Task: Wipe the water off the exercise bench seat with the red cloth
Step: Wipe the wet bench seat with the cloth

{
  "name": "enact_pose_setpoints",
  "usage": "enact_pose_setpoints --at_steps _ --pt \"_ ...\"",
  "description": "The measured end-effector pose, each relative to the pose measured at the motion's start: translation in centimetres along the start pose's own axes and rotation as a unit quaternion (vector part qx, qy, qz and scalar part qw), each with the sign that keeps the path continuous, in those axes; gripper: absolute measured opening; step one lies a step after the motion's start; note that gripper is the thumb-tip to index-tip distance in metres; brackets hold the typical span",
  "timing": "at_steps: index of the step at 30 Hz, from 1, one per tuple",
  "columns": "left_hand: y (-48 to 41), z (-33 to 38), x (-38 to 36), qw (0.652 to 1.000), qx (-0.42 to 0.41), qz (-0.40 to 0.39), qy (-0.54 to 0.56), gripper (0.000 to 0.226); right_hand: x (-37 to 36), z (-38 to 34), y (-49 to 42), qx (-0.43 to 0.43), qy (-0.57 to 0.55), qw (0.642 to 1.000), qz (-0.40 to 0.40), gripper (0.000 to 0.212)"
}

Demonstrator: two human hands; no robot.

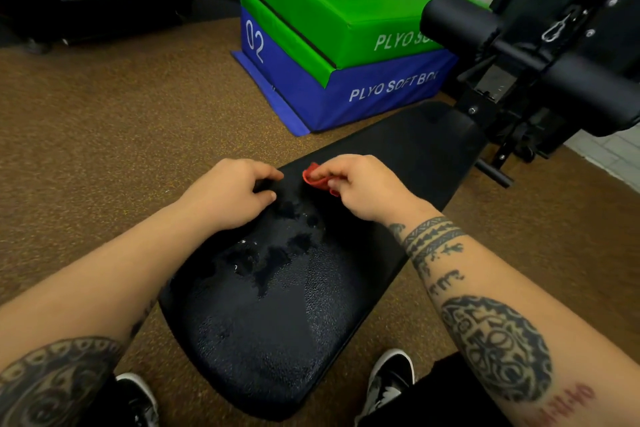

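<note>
The black padded bench seat (pixel 277 333) runs from the bottom centre up to the right. Patches of water (pixel 273 253) glisten on its middle. My right hand (pixel 363 189) pinches a small bunched red cloth (pixel 313 177) just above the seat, past the wet patch. My left hand (pixel 232 191) rests at the seat's left edge with curled fingers; I cannot tell whether it holds anything. Most of the cloth is hidden under my right fingers.
Stacked green (pixel 346 0) and blue plyo boxes (pixel 374 94) stand on the brown floor beyond the bench. A black padded roller (pixel 453 19) and machine frame (pixel 568 45) rise at the right. My shoes (pixel 391 378) stand on either side of the seat's near end.
</note>
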State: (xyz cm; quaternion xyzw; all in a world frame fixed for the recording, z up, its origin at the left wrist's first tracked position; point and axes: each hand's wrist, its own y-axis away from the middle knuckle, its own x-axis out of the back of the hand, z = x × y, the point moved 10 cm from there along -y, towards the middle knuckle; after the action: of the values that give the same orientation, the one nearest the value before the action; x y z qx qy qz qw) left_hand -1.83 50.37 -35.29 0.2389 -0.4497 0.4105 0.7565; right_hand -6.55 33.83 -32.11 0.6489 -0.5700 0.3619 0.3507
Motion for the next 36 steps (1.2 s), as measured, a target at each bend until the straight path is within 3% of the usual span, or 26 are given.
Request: enact_pose_setpoints --at_steps 2,5,9,13,15,19,20,24,27,29,31,36 --pt "-0.2 0.4 -0.1 1.000 -0.009 0.004 0.003 0.040 -1.2 -0.1 0.3 0.010 0.061 0.997 0.037 0.038" --pt "-0.2 0.5 -0.2 1.000 -0.013 0.004 0.008 0.040 -2.4 -1.0 1.0 0.028 0.122 0.992 0.020 0.039" --pt "-0.1 1.0 -0.3 1.000 -0.019 -0.005 0.010 0.039 -2.0 -1.2 2.1 0.035 0.139 0.985 -0.097 0.038" --pt "0.1 1.2 -0.4 0.999 -0.034 -0.011 0.008 0.040 -1.3 -0.3 4.0 -0.015 0.091 0.972 -0.216 0.034" --pt "0.0 1.2 -0.3 0.999 -0.032 -0.011 0.008 0.039 0.2 0.4 4.1 -0.046 0.030 0.982 -0.179 0.029" --pt "0.0 1.2 -0.3 1.000 -0.028 -0.011 0.010 0.039 4.7 1.9 3.4 -0.101 -0.068 0.990 0.066 0.002" --pt "0.0 1.3 -0.3 0.999 -0.028 -0.012 0.010 0.040 4.9 2.5 3.5 -0.130 -0.070 0.984 0.097 0.008" --pt "0.0 1.1 0.0 1.000 -0.019 -0.012 0.010 0.040 1.6 4.9 3.7 -0.195 0.081 0.977 0.008 0.025" --pt "0.1 0.6 0.2 1.000 -0.012 -0.014 0.007 0.040 0.7 4.5 3.9 -0.188 0.128 0.974 0.012 0.045" --pt "0.2 0.4 0.1 1.000 -0.006 -0.018 0.003 0.041 0.9 4.3 3.7 -0.188 0.153 0.969 0.040 0.042" --pt "0.2 0.3 0.0 1.000 0.002 -0.026 -0.006 0.045 1.3 4.2 2.8 -0.187 0.108 0.972 0.089 0.034" --pt "0.0 -0.3 -0.2 0.998 0.028 -0.038 -0.042 0.049 -0.5 1.1 -1.7 -0.073 0.066 0.985 0.139 0.026"
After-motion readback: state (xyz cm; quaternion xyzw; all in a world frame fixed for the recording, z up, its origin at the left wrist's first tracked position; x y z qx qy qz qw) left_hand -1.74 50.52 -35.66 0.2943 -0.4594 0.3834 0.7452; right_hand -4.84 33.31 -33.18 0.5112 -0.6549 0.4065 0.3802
